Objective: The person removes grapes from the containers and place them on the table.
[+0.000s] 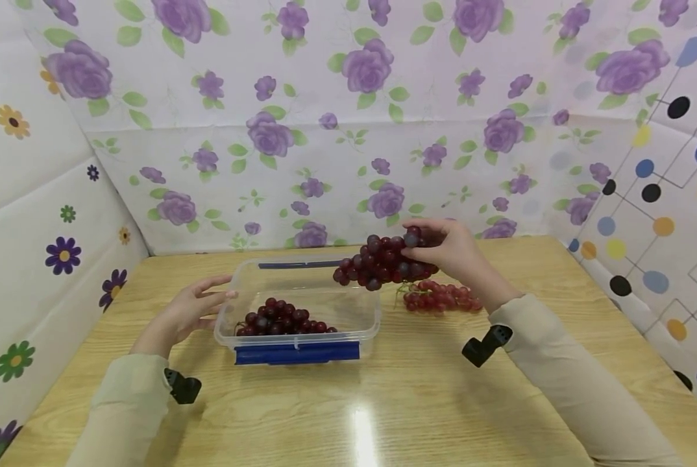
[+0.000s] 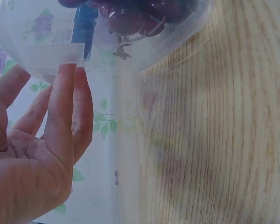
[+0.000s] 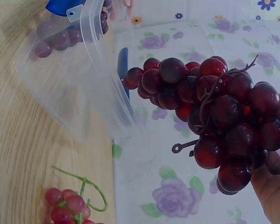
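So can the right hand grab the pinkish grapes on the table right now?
Probably not: the right hand is holding the dark grapes, so it would likely need to let go first. The pinkish grapes lie close by on the table, outside the clear box.

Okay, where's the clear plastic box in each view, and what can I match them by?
Head: left of centre, the clear box standing beside the left hand.
Left wrist: top left to centre, cut off by the top edge.
Right wrist: upper left, cut off by the top edge.
Shared landmark: the dark grapes inside it.
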`<state>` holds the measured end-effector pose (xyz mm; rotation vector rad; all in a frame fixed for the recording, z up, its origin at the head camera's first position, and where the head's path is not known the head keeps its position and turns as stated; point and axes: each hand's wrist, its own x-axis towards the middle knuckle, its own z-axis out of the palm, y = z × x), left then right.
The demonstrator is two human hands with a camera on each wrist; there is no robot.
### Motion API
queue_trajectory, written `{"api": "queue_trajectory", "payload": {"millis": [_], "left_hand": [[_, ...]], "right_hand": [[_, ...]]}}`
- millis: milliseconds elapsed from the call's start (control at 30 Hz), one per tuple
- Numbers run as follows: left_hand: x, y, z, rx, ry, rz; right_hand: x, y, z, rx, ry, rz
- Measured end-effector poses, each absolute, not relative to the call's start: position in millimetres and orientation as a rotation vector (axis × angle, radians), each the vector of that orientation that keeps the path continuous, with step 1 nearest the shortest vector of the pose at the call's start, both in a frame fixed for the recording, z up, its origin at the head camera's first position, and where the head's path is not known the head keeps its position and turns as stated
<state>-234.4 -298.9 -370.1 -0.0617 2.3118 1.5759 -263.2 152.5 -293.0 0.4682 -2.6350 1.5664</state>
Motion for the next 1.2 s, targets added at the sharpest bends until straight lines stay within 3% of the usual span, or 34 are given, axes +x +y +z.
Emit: {"api": "queue_trajectory", "payload": {"millis": [1200], "left_hand": [[-231.8, -297.9, -369.5, -0.063, 2.345, 1.563]], "right_hand": [[-244.7, 223.3, -292.6, 0.416, -2.561, 1.563]]}}
